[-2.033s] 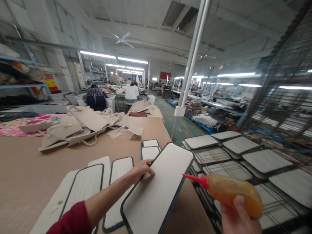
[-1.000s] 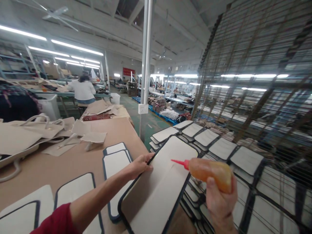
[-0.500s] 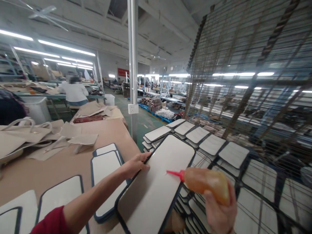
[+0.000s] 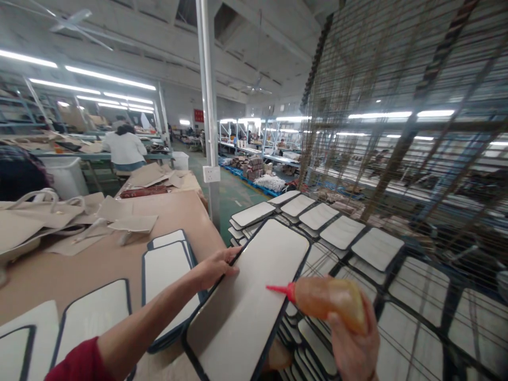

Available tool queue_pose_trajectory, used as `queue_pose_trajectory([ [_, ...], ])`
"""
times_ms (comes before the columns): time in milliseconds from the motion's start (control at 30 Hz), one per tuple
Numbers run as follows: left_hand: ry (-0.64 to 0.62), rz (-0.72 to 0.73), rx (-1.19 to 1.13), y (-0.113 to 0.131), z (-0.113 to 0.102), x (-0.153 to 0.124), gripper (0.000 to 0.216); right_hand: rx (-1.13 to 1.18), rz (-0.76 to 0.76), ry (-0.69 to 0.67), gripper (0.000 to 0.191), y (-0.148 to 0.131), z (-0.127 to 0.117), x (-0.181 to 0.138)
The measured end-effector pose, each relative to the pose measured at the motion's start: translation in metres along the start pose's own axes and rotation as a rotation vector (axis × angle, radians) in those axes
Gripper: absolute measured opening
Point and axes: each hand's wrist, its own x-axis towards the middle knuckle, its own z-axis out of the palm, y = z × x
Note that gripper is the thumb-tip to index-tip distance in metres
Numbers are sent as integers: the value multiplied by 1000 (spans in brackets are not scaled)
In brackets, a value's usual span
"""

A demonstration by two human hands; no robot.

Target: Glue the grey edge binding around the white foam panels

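Observation:
A white rounded panel with a dark edge (image 4: 254, 296) is held tilted in front of me. My left hand (image 4: 220, 264) grips its left long edge, thumb on the white face. In my right hand (image 4: 355, 338) lies a squeeze bottle (image 4: 329, 301) with amber contents and a red nozzle. The bottle is on its side, and the nozzle tip points left over the middle of the panel's face; whether it touches I cannot tell. Similar dark-edged panels (image 4: 169, 286) are piled on the table under my left forearm.
More panels (image 4: 343, 233) lie in overlapping rows at my right, beneath a raised wire mesh rack (image 4: 381, 116). Beige pieces with handles (image 4: 79, 217) cover the left of the brown table (image 4: 186, 211). A post (image 4: 209, 121) with a socket stands beyond; a person (image 4: 125, 145) sits farther back.
The whole view has shifted slightly. The nozzle tip has moved a little down and left across the panel. Both hands keep their holds.

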Motion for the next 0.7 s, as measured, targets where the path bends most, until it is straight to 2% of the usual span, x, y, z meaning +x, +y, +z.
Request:
queue_pose_trajectory([
  [100, -26, -13, -16, 0, 10, 0, 74, 19, -35, 69, 73, -3, -2, 40],
  [167, -19, -31, -38, -2, 14, 2, 74, 12, -18, 57, 72, 0, -6, 40],
  [267, 12, -45, -45, -7, 16, 7, 74, -1, 83, -28, 70, 6, -14, 3],
  [333, 38, -33, -32, -11, 16, 9, 75, 38, 201, -141, 73, 9, -20, -25],
  [400, 61, -18, -22, -15, 15, 11, 76, 99, 266, -191, 77, 8, -26, -38],
  [467, 82, -17, -17, -22, 13, 12, 78, 159, 303, -90, 74, 3, -31, -32],
  [600, 132, -84, -15, -49, 5, 15, 81, 263, 360, 239, 48, -17, -54, 14],
  [700, 184, -98, -5, -75, 2, 23, 83, 405, 549, 399, 39, -30, -81, 37],
])
